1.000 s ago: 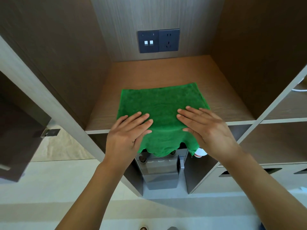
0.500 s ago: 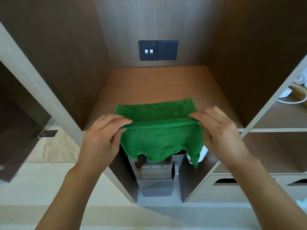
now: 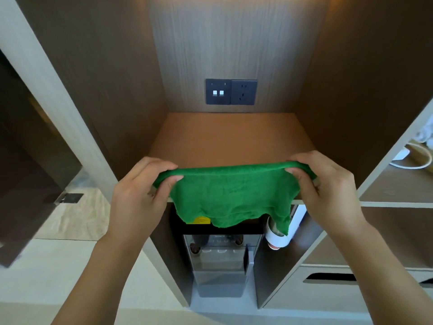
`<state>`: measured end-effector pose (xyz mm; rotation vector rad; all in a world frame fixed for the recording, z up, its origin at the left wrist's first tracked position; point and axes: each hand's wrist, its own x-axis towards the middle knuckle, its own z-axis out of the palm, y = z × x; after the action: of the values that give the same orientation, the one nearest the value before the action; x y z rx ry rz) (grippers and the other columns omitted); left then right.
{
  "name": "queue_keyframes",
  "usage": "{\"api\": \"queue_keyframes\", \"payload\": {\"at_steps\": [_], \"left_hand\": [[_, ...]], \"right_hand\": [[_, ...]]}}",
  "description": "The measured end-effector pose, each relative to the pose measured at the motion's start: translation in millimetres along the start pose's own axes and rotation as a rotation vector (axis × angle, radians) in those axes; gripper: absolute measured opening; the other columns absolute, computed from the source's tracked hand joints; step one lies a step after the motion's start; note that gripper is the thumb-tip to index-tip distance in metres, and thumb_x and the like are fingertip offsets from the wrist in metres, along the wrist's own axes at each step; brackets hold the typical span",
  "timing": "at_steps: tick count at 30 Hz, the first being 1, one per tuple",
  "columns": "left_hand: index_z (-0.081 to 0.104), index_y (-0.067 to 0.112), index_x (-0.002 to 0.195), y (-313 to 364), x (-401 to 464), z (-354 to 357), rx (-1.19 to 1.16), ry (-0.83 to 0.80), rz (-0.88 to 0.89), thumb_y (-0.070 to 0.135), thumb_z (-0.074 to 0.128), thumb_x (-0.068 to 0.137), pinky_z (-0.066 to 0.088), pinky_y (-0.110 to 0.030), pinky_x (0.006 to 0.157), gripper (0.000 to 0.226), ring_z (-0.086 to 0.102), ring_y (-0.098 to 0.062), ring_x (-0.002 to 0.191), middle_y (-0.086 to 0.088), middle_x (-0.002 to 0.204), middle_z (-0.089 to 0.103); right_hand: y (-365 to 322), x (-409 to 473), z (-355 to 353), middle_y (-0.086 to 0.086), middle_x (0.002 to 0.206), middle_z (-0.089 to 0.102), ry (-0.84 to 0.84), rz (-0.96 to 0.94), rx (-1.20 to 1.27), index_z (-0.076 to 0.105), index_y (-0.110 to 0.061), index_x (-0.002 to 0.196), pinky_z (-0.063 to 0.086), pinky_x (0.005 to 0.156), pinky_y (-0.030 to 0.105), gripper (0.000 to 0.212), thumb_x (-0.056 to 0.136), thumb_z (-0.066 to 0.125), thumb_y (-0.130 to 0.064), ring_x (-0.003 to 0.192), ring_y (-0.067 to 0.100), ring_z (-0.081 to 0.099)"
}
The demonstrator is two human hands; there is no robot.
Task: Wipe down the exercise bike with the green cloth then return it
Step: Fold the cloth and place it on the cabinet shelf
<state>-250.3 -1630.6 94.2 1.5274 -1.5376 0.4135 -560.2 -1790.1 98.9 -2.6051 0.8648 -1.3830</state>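
Observation:
The green cloth (image 3: 232, 195) hangs folded over in front of the brown shelf (image 3: 229, 139) of an open cabinet niche. My left hand (image 3: 140, 195) pinches its left end and my right hand (image 3: 328, 186) pinches its right end. The fold is stretched between them just above the shelf's front edge, and the loose edges dangle below it. No exercise bike is in view.
A dark switch and socket plate (image 3: 230, 91) sits on the niche's back wall. Below the shelf stand a grey water dispenser (image 3: 220, 261) and a white cup (image 3: 277, 238). A dark open door (image 3: 25, 174) is on the left; side shelves (image 3: 396, 184) lie to the right.
The cloth lay flat on the shelf under both flat hands. Both hands have since pinched its ends and lifted it off the shelf, pulling it toward me, folded and hanging.

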Motion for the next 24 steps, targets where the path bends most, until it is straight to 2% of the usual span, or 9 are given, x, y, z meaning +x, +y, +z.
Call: {"api": "queue_keyframes", "payload": {"at_steps": [4, 7, 11, 13, 14, 17, 19, 21, 24], "left_hand": [[0.074, 0.001, 0.114, 8.8, 15.7, -18.2, 0.014, 0.059, 0.054, 0.012, 0.068, 0.100, 0.055, -0.022, 0.085, 0.019, 0.066, -0.015, 0.100, -0.005, 0.109, 0.069], [0.073, 0.003, 0.117, 12.2, 26.8, -29.3, 0.021, 0.120, 0.091, 0.012, 0.066, 0.102, 0.053, -0.019, 0.088, 0.019, 0.065, -0.014, 0.103, -0.005, 0.111, 0.069], [0.073, 0.008, 0.118, -0.9, 47.9, -22.6, -0.008, 0.140, 0.108, 0.015, 0.064, 0.105, 0.047, -0.016, 0.095, 0.018, 0.061, -0.002, 0.107, 0.006, 0.113, 0.065], [0.073, 0.011, 0.119, -15.3, 60.9, -7.0, -0.005, 0.063, 0.028, 0.015, 0.066, 0.104, 0.048, -0.016, 0.095, 0.017, 0.063, -0.004, 0.104, 0.005, 0.112, 0.068], [0.073, 0.012, 0.120, -23.4, 66.1, 2.6, 0.005, 0.004, -0.028, 0.013, 0.068, 0.102, 0.052, -0.021, 0.097, 0.018, 0.065, -0.009, 0.105, 0.003, 0.112, 0.070], [0.073, 0.014, 0.124, -39.8, 72.4, 28.5, 0.051, -0.190, -0.195, 0.006, 0.070, 0.098, 0.057, -0.046, 0.098, 0.027, 0.067, -0.020, 0.108, 0.000, 0.119, 0.069], [0.073, 0.017, 0.122, -41.0, 70.0, 35.9, 0.057, -0.240, -0.204, 0.007, 0.070, 0.098, 0.056, -0.048, 0.098, 0.027, 0.066, -0.021, 0.109, 0.002, 0.121, 0.066], [0.075, 0.021, 0.118, -35.3, 63.1, 39.1, 0.004, -0.283, -0.163, 0.014, 0.071, 0.098, 0.056, -0.046, 0.099, 0.022, 0.065, -0.018, 0.110, 0.008, 0.119, 0.066], [0.076, 0.029, 0.117, -21.5, 49.1, 45.5, -0.071, -0.477, -0.117, 0.032, 0.070, 0.099, 0.051, -0.039, 0.106, 0.019, 0.062, -0.009, 0.118, 0.017, 0.122, 0.066]], "right_hand": [[-12.1, 14.2, -15.7, 0.005, 0.107, 0.069, 0.028, -0.032, 0.045, 0.072, 0.000, 0.115, 0.053, 0.089, 0.027, 0.019, 0.103, 0.057, 0.001, 0.098, 0.020, 0.066], [-18.7, 25.4, -25.2, -0.001, 0.109, 0.068, 0.091, -0.054, 0.069, 0.071, -0.003, 0.117, 0.049, 0.090, 0.018, 0.019, 0.103, 0.057, -0.004, 0.103, 0.011, 0.065], [-9.9, 46.2, -15.7, -0.012, 0.109, 0.068, 0.115, 0.016, 0.107, 0.071, -0.016, 0.119, 0.045, 0.088, 0.008, 0.017, 0.106, 0.060, -0.016, 0.104, -0.001, 0.065], [4.1, 59.5, 2.4, -0.019, 0.103, 0.068, 0.038, 0.098, 0.135, 0.070, -0.022, 0.117, 0.047, 0.083, 0.009, 0.014, 0.105, 0.064, -0.018, 0.097, -0.003, 0.066], [12.8, 65.5, 13.7, -0.017, 0.102, 0.070, -0.016, 0.142, 0.137, 0.071, -0.022, 0.115, 0.050, 0.081, 0.014, 0.014, 0.104, 0.066, -0.017, 0.093, 0.000, 0.067], [34.0, 75.6, 45.8, 0.004, 0.111, 0.073, -0.200, 0.258, 0.000, 0.073, -0.012, 0.120, 0.057, 0.091, 0.038, 0.023, 0.098, 0.071, -0.007, 0.103, 0.025, 0.070], [35.8, 73.3, 57.5, 0.009, 0.115, 0.070, -0.300, 0.273, -0.094, 0.072, -0.009, 0.124, 0.057, 0.093, 0.044, 0.028, 0.096, 0.072, -0.005, 0.107, 0.031, 0.068], [30.7, 66.3, 61.2, 0.003, 0.110, 0.066, -0.323, 0.231, -0.101, 0.074, -0.012, 0.121, 0.057, 0.088, 0.042, 0.025, 0.096, 0.073, -0.010, 0.105, 0.030, 0.066], [15.8, 54.3, 60.8, -0.006, 0.105, 0.064, -0.361, 0.157, -0.041, 0.074, -0.017, 0.116, 0.050, 0.085, 0.033, 0.019, 0.098, 0.074, -0.022, 0.102, 0.022, 0.064]]}}
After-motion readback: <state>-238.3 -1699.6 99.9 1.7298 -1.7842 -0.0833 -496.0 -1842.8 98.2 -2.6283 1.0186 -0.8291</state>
